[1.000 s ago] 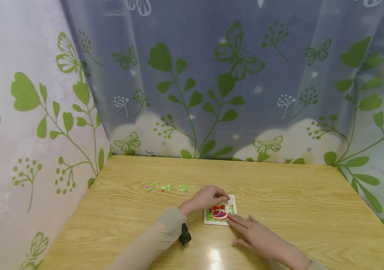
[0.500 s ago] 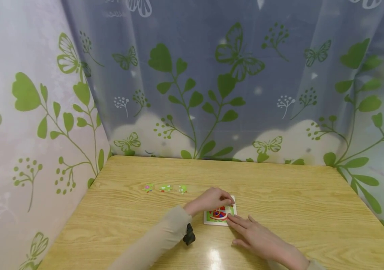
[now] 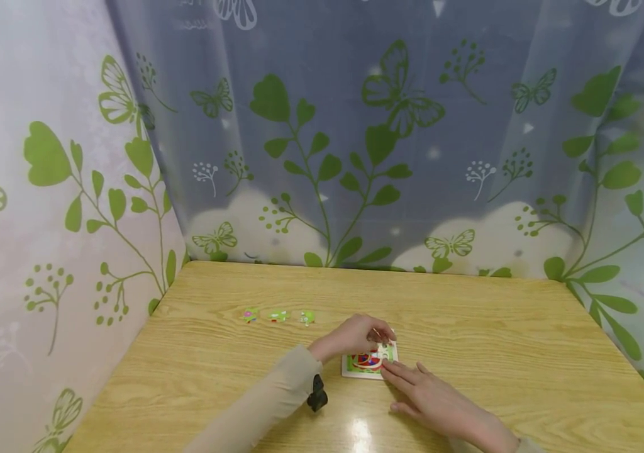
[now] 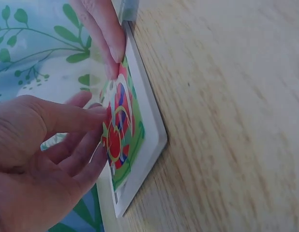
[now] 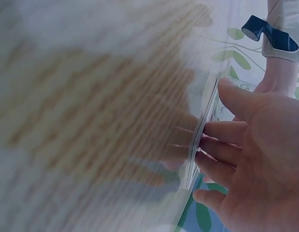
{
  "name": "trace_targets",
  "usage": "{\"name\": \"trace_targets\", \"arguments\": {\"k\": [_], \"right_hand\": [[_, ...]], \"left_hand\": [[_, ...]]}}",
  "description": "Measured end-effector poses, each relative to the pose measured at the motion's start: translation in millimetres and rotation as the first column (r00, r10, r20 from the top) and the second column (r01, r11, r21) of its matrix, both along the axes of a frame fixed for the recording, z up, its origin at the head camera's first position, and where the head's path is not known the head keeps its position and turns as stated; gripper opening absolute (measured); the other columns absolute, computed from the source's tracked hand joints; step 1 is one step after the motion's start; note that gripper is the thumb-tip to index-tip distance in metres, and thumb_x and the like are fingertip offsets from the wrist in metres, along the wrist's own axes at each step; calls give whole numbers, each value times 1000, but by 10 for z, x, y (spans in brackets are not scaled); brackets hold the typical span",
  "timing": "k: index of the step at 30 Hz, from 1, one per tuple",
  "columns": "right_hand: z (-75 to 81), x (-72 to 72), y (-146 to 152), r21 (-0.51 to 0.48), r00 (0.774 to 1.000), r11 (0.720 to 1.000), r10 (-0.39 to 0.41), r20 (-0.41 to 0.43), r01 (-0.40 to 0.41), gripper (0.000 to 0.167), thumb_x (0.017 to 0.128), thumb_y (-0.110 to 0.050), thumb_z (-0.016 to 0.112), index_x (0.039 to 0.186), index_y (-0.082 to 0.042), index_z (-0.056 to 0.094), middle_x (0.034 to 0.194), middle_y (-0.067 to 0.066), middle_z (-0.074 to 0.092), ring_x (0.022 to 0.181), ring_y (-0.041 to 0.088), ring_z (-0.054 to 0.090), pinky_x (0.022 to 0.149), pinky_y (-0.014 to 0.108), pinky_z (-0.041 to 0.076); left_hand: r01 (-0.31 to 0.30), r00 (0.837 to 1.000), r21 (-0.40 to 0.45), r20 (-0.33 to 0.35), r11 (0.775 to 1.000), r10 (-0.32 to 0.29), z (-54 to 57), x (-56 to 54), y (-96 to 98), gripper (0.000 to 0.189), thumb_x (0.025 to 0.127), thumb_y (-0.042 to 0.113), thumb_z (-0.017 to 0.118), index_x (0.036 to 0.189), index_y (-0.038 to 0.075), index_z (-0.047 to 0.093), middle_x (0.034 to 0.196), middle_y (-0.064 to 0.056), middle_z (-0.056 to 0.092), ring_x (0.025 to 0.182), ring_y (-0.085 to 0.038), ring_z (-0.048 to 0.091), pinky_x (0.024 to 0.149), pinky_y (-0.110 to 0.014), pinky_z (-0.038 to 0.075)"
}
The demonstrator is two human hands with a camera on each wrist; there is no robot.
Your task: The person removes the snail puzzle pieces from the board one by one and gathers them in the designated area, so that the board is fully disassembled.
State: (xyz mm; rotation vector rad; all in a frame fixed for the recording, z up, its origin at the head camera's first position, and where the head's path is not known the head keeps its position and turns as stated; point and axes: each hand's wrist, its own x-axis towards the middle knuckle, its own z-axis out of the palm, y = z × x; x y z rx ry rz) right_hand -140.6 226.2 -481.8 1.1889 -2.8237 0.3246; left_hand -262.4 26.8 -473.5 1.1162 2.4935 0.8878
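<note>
A small square puzzle board [image 3: 370,372] with a white border and a red, blue and green picture lies on the table. My left hand [image 3: 353,335] arches over its far right part. In the left wrist view, thumb and fingertips of that hand [image 4: 48,140] come together at the picture's surface, pinching a puzzle piece mostly hidden by them. My right hand [image 3: 432,399] lies with straight fingers, its fingertips on the board's near right edge. From the right wrist view, these fingers [image 5: 219,150] touch the board's side [image 5: 200,130].
Three loose green puzzle pieces lie in a row left of the board: one with a pink spot [image 3: 250,314], a middle one [image 3: 278,316] and one nearest the board [image 3: 307,318]. The wooden table [image 3: 469,314] meets a patterned curtain [image 3: 322,157] behind.
My left hand has shifted slightly right and nearer over the board's far right corner, and its fingers have changed position there. The right hand stays at the board's edge.
</note>
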Motion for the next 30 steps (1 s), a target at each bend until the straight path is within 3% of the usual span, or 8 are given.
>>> {"name": "trace_targets", "arguments": {"k": [6,12,19,26,30], "right_hand": [[-9,-5,2,-5,1000,1000,13,-3,-13,62,102,-41,58,145,2,52,145,21,54,125,32,60,99,62,47],[2,7,-4,-7,1000,1000,7,0,-7,60,102,-40,59,145,2,53,145,20,55,125,31,61,100,61,47],[11,16,-4,-10,999,1000,-8,34,8,61,102,-40,59,146,2,51,148,20,52,129,31,58,102,61,45],[32,14,-2,-17,997,1000,-8,81,10,63,103,-41,56,148,3,48,151,20,49,132,33,54,102,62,43],[26,12,1,-18,998,1000,-8,64,9,62,103,-41,57,147,2,49,150,20,50,132,32,55,102,62,44]], "left_hand": [[42,999,-45,-8,998,-42,-3,-13,-9,36,90,-10,68,119,11,73,111,1,75,99,-5,68,82,-14,51],[35,999,-46,-23,998,-36,-16,-19,-13,38,88,-11,69,117,12,74,110,3,74,96,-4,68,76,-11,50],[37,996,-60,-83,997,-42,-7,-31,-13,35,88,-6,73,117,15,75,111,6,73,97,-3,66,82,-12,50],[72,994,-4,-82,997,-72,31,-21,-26,28,92,-1,71,115,15,76,111,6,74,97,-4,68,85,-15,51],[91,992,14,-93,996,-90,29,-40,-28,22,96,4,69,114,15,77,110,6,75,95,0,68,84,-11,50]]}}
